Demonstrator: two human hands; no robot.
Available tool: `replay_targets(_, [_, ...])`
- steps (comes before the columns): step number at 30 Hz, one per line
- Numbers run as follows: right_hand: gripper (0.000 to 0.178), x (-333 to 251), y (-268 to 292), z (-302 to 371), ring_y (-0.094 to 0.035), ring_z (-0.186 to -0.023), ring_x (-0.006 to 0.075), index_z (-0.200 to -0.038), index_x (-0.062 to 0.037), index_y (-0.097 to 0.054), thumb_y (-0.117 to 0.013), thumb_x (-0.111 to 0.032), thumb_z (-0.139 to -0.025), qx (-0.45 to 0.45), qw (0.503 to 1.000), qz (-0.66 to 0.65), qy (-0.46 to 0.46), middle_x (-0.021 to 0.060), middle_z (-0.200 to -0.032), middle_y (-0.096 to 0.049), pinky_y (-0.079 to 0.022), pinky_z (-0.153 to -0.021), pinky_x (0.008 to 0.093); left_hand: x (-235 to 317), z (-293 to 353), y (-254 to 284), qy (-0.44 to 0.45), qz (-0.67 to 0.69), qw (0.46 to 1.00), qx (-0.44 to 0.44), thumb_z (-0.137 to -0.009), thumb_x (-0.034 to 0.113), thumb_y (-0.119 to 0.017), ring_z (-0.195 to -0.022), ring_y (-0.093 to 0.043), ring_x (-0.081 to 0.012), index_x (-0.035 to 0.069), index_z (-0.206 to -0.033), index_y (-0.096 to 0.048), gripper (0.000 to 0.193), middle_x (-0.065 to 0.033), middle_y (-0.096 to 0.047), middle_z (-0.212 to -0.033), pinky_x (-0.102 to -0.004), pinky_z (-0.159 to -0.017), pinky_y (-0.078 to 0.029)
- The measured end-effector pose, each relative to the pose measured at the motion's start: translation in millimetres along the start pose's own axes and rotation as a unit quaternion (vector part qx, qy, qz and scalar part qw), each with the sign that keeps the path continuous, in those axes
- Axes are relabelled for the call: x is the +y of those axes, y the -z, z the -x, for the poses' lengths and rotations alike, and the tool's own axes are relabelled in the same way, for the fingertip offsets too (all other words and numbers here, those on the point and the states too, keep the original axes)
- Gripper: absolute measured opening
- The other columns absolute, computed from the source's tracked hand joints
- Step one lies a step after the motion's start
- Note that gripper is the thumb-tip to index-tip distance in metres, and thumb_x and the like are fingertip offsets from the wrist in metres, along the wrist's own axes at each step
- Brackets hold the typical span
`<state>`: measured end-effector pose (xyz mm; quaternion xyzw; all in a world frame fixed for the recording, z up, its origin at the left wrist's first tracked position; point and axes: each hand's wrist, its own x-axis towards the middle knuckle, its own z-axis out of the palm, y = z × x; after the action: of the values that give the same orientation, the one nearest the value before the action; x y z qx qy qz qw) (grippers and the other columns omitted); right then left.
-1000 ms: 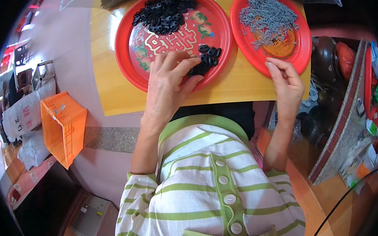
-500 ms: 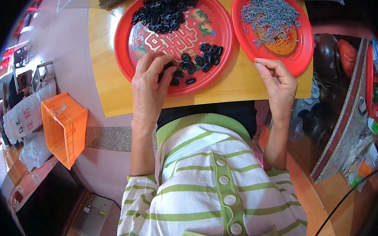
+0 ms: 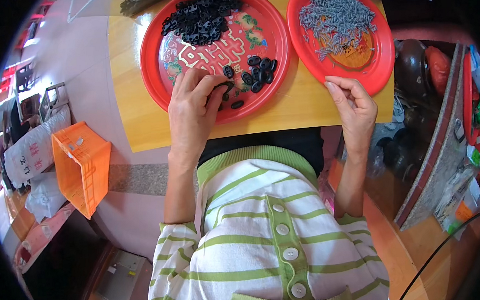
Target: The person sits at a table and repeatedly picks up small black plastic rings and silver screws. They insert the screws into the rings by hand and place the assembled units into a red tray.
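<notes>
Over the near part of a round red tray (image 3: 153,86), my left hand (image 3: 192,111) has thumb and fingers closed on a small black oval piece (image 3: 226,86). Several loose black oval pieces with two holes (image 3: 261,73) lie just right of those fingers. At the tray's far side is a heap of small flat black pieces (image 3: 202,21). My right hand (image 3: 354,107) is pinched at the near edge of an oval red tray (image 3: 386,75); whatever its fingertips hold is too small to make out. Grey screws (image 3: 337,20) are piled in that tray.
Both trays rest on a yellow tabletop (image 3: 130,112). An orange plastic crate (image 3: 84,168) stands on the floor at the left, near a white sack (image 3: 36,146). Brown jars (image 3: 413,73) and a stone-edged ledge (image 3: 435,143) are at the right. A black cable (image 3: 438,248) runs at lower right.
My left hand has closed on a black oval piece among the loose ones. My right hand stays pinched in nearly the same spot. The whole view has shifted slightly.
</notes>
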<state>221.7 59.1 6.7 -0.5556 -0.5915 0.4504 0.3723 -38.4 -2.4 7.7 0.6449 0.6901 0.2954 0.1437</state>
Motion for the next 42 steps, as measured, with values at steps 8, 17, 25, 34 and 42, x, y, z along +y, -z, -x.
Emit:
replay_targets(8, [0.011, 1.8, 7.8, -2.9, -0.053, -0.070, 0.0028, -0.094, 0.0004, -0.066, -0.064, -0.003, -0.084, 0.030, 1.000, -0.004, 0.009, -0.0016, -0.082, -0.062, -0.043, -0.064, 0.0179, 7.2, -0.5, -1.2, 0.001, -0.009, 1.000, 0.003, -0.068, 0.009, -0.072, -0.080, -0.054, -0.0261, 0.006, -0.088, -0.065, 0.022, -0.0078, -0.054, -0.081, -0.0360, -0.071, -0.045])
replay_targets(17, [0.011, -8.8, 39.0, -32.5, -0.046, -0.055, 0.0093, -0.087, -0.0002, -0.066, -0.068, -0.004, -0.077, 0.026, 0.978, 0.195, 0.071, 0.0047, -0.069, -0.055, -0.037, -0.051, 0.0249, 19.2, -5.6, -3.1, 0.066, 0.027, 0.996, -0.052, -0.069, 0.003, -0.070, -0.077, -0.052, -0.0251, 0.004, -0.086, -0.064, 0.018, -0.0084, -0.052, -0.080, -0.0351, -0.070, -0.044])
replay_targets(25, [0.013, 8.6, 22.9, -51.1, -0.052, -0.060, 0.0140, -0.087, -0.0007, -0.066, -0.069, -0.006, -0.076, -0.017, 0.958, 0.225, 0.178, 0.0062, -0.073, -0.058, -0.041, -0.055, 0.0274, 20.0, -7.9, -1.3, 0.047, 0.058, 0.995, -0.065, -0.068, -0.003, -0.066, -0.081, -0.052, -0.0251, 0.002, -0.082, -0.060, 0.016, -0.0087, -0.051, -0.082, -0.0335, -0.072, -0.043])
replay_targets(34, [0.013, -6.7, 19.8, -48.3, -0.059, -0.068, 0.0251, -0.083, -0.0012, -0.062, -0.068, -0.012, -0.078, -0.040, 0.949, 0.287, 0.124, 0.0108, -0.079, -0.060, -0.045, -0.060, 0.0345, 19.1, 3.8, 2.5, 0.078, 0.283, 0.956, 0.015, -0.078, -0.003, -0.064, -0.082, -0.062, -0.0166, 0.002, -0.088, -0.059, 0.012, -0.0074, -0.062, -0.090, -0.0278, -0.070, -0.050])
replay_targets(42, [0.009, -36.5, 4.6, -32.4, -0.054, -0.066, 0.0127, -0.086, 0.0008, -0.061, -0.066, -0.004, -0.080, -0.043, 0.982, 0.152, 0.105, 0.0065, -0.079, -0.059, -0.044, -0.061, 0.0265, 22.0, 0.8, 1.4, 0.253, 0.674, 0.694, 0.012, -0.085, 0.000, -0.061, -0.081, -0.066, -0.0181, -0.001, -0.102, -0.055, 0.018, -0.0134, -0.065, -0.093, -0.0265, -0.074, -0.053])
